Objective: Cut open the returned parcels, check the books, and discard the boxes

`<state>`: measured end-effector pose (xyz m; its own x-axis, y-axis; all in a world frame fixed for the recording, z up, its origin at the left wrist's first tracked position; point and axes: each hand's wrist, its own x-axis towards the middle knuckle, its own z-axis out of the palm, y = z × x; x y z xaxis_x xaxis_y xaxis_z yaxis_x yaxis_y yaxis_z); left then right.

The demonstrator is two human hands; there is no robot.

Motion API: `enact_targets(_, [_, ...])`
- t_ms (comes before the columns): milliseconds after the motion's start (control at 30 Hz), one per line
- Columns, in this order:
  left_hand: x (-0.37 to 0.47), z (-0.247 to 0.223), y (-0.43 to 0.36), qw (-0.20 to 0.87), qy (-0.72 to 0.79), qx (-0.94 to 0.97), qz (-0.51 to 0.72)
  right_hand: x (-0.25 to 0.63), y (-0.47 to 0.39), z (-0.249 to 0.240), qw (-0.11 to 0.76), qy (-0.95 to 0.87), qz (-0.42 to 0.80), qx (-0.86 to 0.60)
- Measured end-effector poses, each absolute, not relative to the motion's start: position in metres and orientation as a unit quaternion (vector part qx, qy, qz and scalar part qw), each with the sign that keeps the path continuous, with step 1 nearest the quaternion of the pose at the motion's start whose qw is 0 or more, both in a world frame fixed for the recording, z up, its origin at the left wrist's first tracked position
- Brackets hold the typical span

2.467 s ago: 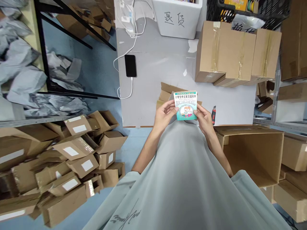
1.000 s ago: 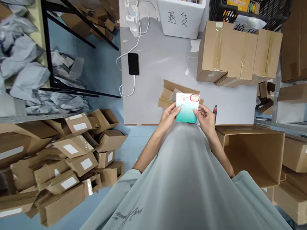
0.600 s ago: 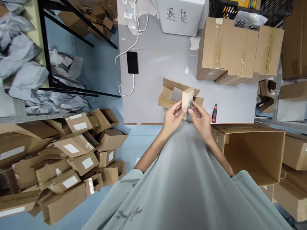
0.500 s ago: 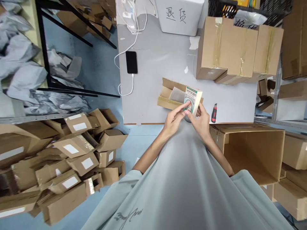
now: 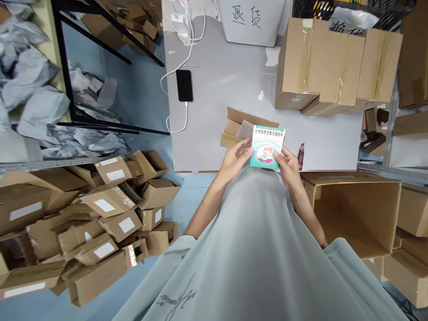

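Shirt of pale gray-green (image 5: 250, 249) fills the foreground below a small Chinese-language book (image 5: 267, 145), held front cover up at the near edge of a gray table (image 5: 214, 93). The right hand (image 5: 289, 166) clasps it, thumb on the cover; the left hand (image 5: 236, 158), half curled, meets its left edge, whether pinching or merely steadying cannot be told. Just beyond lies an open cardboard box (image 5: 230, 127); a red-and-black utility knife (image 5: 301, 157) rests to the right. Farther back are a plugged-in black phone (image 5: 184, 85), taped cartons (image 5: 321, 62) and a handwritten-labeled white bin (image 5: 252, 33).
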<state>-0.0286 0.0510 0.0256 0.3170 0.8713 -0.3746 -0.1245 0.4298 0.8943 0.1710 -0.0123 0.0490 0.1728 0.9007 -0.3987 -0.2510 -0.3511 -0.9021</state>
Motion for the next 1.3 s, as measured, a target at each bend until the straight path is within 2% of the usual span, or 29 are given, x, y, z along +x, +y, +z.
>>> enact_targets(100, [-0.023, 0.029, 0.048, 0.745, 0.44, 0.395, 0.31, 0.173, -0.013, 0.044, 0.491, -0.291, 0.582, -0.58])
enact_targets(233, [-0.016, 0.029, 0.045, 0.733, 0.472, 0.362, 0.33, 0.178, -0.012, 0.039, 0.479, -0.31, 0.558, -0.603])
enact_targets(367, [-0.008, 0.03, 0.041, 0.687, 0.514, 0.364, 0.363, 0.175, -0.012, 0.045, 0.484, -0.382, 0.379, -0.69])
enact_targets(433, [-0.005, 0.034, 0.038, 0.647, 0.539, 0.389, 0.374, 0.168, -0.014, 0.052, 0.461, -0.426, 0.341, -0.7])
enact_targets(600, [0.005, 0.049, 0.026, 0.548, 0.541, 0.506, 0.388, 0.146, -0.013, 0.059, 0.427, -0.411, 0.406, -0.696])
enact_targets(733, [0.004, 0.062, 0.022, 0.497, 0.481, 0.612, 0.384, 0.146, -0.005, 0.053, 0.47, -0.357, 0.419, -0.69])
enact_targets(867, [-0.008, 0.064, 0.034, 0.488, 0.513, 0.583, 0.398, 0.164, -0.002, 0.056, 0.506, -0.321, 0.496, -0.629])
enact_targets(933, [-0.015, 0.058, 0.043, 0.511, 0.544, 0.528, 0.404, 0.172, -0.004, 0.061, 0.506, -0.306, 0.531, -0.607])
enact_targets(1100, [-0.02, 0.041, 0.051, 0.732, 0.463, 0.405, 0.293, 0.18, -0.01, 0.065, 0.483, -0.309, 0.577, -0.581])
enact_targets(1167, [-0.016, 0.04, 0.047, 0.752, 0.454, 0.38, 0.29, 0.18, -0.01, 0.061, 0.472, -0.313, 0.584, -0.582])
enact_targets(1300, [-0.011, 0.046, 0.038, 0.721, 0.471, 0.39, 0.326, 0.18, -0.008, 0.049, 0.476, -0.32, 0.576, -0.583])
